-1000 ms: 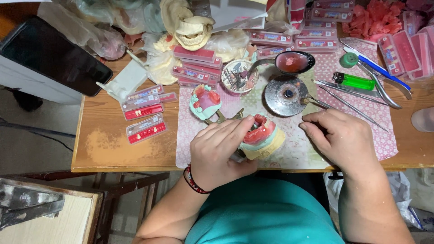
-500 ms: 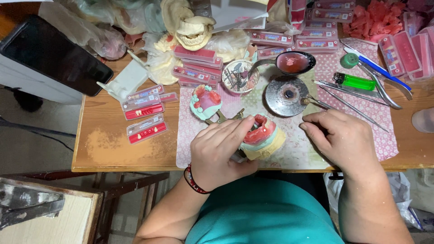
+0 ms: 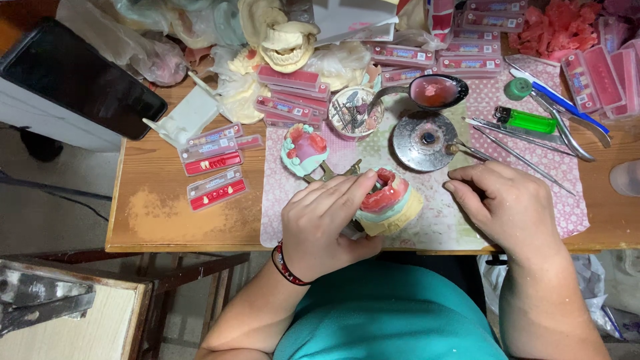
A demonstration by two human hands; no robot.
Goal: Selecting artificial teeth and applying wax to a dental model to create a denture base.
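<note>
My left hand [image 3: 325, 223] grips a pale yellow plaster dental cast topped with red wax [image 3: 390, 200] near the front edge of the wooden table [image 3: 153, 213]. My right hand [image 3: 510, 203] is closed around a thin metal instrument [image 3: 467, 150], whose tip reaches the round metal burner disc [image 3: 423, 139]. A metal ladle with pink wax [image 3: 437, 90] lies just behind the disc. A second cast, green with pink wax [image 3: 303, 148], sits left of the burner on the pink patterned mat [image 3: 287, 200].
Red strips of artificial teeth [image 3: 213, 170] lie at left, with more boxes [image 3: 427, 57] stacked behind. A green lighter [image 3: 527, 120], metal tools and pliers [image 3: 567, 127] lie at right. A dark tablet [image 3: 73, 80] rests at far left. Plaster casts [image 3: 287, 40] stand behind.
</note>
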